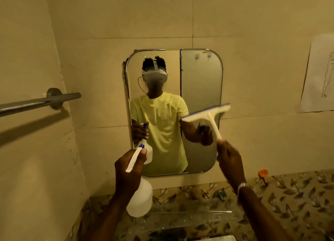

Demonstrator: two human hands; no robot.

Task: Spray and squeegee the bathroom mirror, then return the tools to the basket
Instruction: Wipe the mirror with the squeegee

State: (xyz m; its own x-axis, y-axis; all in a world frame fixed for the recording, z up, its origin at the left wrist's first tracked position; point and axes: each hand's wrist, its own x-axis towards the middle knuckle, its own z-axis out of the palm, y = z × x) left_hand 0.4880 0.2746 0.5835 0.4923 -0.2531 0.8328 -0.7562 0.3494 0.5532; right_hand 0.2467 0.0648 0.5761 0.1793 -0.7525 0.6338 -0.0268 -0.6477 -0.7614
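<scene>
The left hand (pixel 129 165) is wrapped around the neck of a white spray bottle (pixel 140 198), fingers curled tight together about it, its blue-tipped nozzle aimed at the mirror (pixel 200 89) on the tiled wall. The bottle's round body hangs below the fist, over the glass shelf (pixel 191 217) under the mirror. The right hand (pixel 230 160) grips the lower end of a white squeegee (pixel 207 114) — fingers closed around the handle, a bracelet (pixel 241 185) at the wrist. The squeegee's blade sits tilted in front of the mirror's lower right part; whether it touches the glass I cannot tell. A towel bar (pixel 38 102) juts from the left wall — a paper sketch (pixel 319 78) hangs at right.
</scene>
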